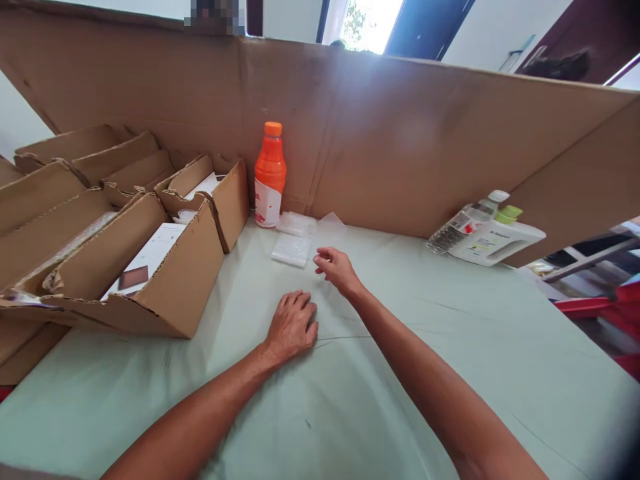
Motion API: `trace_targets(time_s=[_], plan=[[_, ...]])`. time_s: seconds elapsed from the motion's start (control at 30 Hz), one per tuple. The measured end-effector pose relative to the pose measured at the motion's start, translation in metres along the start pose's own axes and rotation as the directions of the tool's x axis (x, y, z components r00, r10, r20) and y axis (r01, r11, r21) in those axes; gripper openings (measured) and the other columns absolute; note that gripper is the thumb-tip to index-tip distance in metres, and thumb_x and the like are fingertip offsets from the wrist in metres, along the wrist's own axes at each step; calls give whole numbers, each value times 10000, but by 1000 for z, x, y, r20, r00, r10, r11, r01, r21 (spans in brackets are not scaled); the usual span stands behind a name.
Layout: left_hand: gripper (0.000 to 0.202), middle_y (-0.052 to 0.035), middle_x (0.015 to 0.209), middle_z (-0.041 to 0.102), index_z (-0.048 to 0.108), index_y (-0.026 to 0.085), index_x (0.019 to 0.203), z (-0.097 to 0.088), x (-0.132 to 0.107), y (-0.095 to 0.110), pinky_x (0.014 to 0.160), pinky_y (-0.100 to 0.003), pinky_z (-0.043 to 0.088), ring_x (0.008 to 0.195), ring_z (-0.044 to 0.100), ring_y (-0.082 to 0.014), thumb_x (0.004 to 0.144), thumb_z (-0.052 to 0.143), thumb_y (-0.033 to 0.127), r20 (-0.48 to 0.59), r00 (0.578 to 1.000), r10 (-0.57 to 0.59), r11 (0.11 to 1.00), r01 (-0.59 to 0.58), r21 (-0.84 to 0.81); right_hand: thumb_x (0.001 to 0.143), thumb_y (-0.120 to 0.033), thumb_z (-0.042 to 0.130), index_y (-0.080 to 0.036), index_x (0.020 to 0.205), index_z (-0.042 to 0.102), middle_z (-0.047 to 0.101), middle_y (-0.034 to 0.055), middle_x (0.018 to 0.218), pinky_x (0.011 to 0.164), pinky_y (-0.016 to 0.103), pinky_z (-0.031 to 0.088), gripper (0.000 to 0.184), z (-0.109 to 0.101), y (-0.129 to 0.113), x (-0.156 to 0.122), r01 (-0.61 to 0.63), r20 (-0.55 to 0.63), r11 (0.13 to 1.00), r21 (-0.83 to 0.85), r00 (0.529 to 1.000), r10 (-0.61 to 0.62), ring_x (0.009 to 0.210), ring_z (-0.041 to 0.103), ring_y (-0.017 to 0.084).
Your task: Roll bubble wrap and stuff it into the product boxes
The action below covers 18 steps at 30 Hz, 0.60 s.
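Observation:
My left hand point(291, 325) lies palm down on the pale green cloth point(380, 373), fingers together and lightly curled, holding nothing. My right hand point(337, 268) hovers just beyond it, fingers loosely bent and apart, empty. It is nearest to a small clear bubble-wrap bag point(291, 249) lying flat on the cloth, a short gap to its left. More clear plastic bags point(307, 223) lie behind that one. An orange bottle point(270, 175) with an orange cap stands upright at the back.
Open cardboard boxes point(150, 267) holding white flat packs fill the left side. A tall cardboard wall point(400, 140) runs along the back. A clear water bottle point(465, 223) and a white jug point(495, 241) with a green cap lie at the back right.

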State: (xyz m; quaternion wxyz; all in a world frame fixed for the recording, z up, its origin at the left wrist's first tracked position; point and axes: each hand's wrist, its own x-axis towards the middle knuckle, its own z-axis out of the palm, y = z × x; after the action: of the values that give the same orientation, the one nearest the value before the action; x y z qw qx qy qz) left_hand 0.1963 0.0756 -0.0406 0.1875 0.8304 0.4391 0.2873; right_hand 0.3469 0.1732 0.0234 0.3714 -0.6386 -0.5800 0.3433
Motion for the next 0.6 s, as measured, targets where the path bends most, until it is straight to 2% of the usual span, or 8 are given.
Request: trace_targets(time_s=[0.07,0.13,0.23,0.3,0.37,0.5,0.6], plan=[[297,-155,1354,622,690,175,1089,1,0,1,1158,-546,349,1329,501,-353,796,644,176,-21,1000,-14,999,13,-41,757,-264,714,-127,1143,641,703,34,806,579,236,486,416,15,6,36,-29,-34,999,-19,999,29,556,612,112],[281,-153,1336,634,699,173,1050,2,-1,0,1162,-540,354,1324,509,-353,772,655,166,-50,998,-29,996,24,-91,706,-250,743,-116,1149,630,669,6,730,604,246,486,476,30,8,57,-36,-62,999,-12,997,35,573,592,121],[252,-147,1263,669,706,173,977,4,1,-4,1132,-518,405,1256,564,-330,742,630,122,-123,988,-88,980,64,-188,724,-284,693,-109,1210,606,636,-17,717,653,263,488,524,37,8,60,14,-82,999,41,997,-11,638,584,133],[299,-131,1204,687,696,178,1008,5,5,-10,1092,-480,456,1184,609,-290,741,589,97,-193,968,-163,956,106,-274,745,-341,662,-118,1284,569,637,-21,753,683,273,486,591,26,9,45,71,-75,994,83,995,-64,676,580,135],[391,-120,1183,683,660,178,1122,6,9,-19,1030,-425,511,1129,637,-246,762,538,86,-264,929,-260,915,149,-374,747,-407,657,-140,1272,587,657,-4,821,712,284,483,594,3,12,22,119,-50,986,113,992,-114,725,584,139],[494,-128,1213,656,540,165,1305,6,16,-34,884,-334,571,1056,670,-194,824,454,90,-325,836,-442,804,208,-557,735,-448,668,-170,953,708,688,31,859,755,315,485,355,-44,29,-33,143,35,984,105,988,-148,787,601,166],[493,-125,1211,662,558,164,1281,5,16,-35,871,-328,574,1047,672,-195,800,475,90,-304,827,-473,758,207,-619,738,-396,649,-181,823,711,719,59,926,818,351,501,240,-62,48,-71,137,99,988,67,985,-143,870,641,202]])
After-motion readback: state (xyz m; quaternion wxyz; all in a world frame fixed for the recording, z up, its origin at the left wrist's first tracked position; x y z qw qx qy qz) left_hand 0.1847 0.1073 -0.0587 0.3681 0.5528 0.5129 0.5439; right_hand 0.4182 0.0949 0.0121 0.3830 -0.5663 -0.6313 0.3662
